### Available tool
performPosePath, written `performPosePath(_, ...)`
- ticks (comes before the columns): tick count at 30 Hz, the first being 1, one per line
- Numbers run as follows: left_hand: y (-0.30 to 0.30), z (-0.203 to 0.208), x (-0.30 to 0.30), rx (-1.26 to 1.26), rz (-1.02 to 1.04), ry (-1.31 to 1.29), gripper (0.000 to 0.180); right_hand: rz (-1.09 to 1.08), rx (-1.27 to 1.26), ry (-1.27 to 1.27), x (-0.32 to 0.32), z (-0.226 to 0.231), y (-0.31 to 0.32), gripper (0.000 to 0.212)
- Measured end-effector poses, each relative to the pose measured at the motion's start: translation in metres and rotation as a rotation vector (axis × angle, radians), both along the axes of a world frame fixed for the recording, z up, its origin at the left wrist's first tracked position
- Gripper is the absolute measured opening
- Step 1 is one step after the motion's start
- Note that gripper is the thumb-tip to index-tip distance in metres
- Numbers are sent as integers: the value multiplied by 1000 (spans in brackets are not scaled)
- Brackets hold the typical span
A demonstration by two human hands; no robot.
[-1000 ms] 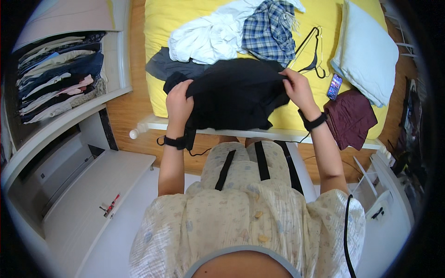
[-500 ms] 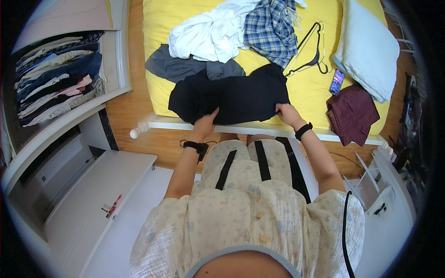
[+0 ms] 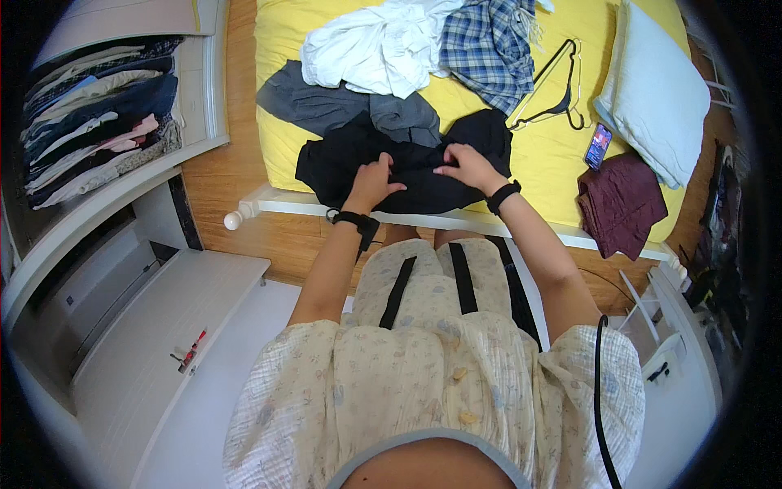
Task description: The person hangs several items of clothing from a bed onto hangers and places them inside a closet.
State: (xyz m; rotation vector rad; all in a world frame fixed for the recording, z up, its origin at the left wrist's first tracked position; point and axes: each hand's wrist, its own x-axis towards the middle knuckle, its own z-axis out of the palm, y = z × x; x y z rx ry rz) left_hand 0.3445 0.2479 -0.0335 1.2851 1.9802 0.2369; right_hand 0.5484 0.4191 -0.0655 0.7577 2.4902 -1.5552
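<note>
A black garment [image 3: 415,183] lies rumpled along the near edge of the bed; its kind cannot be made out. Over its left part is my left hand [image 3: 373,182], thumb and fingers apart, resting on or just above the cloth. My right hand [image 3: 472,168] reaches over the right part, its thumb and fingers also spread, fingertips at a fold. Just beyond the black cloth is a crumpled dark grey garment [image 3: 314,102]. A white garment [image 3: 375,49] and a blue plaid garment [image 3: 487,53] lie farther back.
Right of the clothes on the yellow bed [image 3: 554,155] are a black hanger [image 3: 562,104], a phone [image 3: 598,147], a folded maroon garment [image 3: 623,204] and a pale blue pillow [image 3: 656,94]. A white bed rail [image 3: 293,204] runs in front. Clothes fill an open cabinet [image 3: 98,122] at left.
Both hands have moved inward and farther onto the black garment, off its near edge. The garment was spread fairly smooth and is now bunched up in the middle.
</note>
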Motion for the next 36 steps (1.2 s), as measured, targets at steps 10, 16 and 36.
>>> performPosePath(10, -89, -12, 59, -502, -355, -385, 42, 342, -278, -410, 68, -16, -71, 35)
performPosePath(16, -88, -41, 69, -201, -127, -235, 41, 45, 82, -150, 72, -39, -62, 31)
performPosePath(36, -103, -14, 103, -205, 443, -1084, 39, 173, -96, -381, 78, -34, -82, 70)
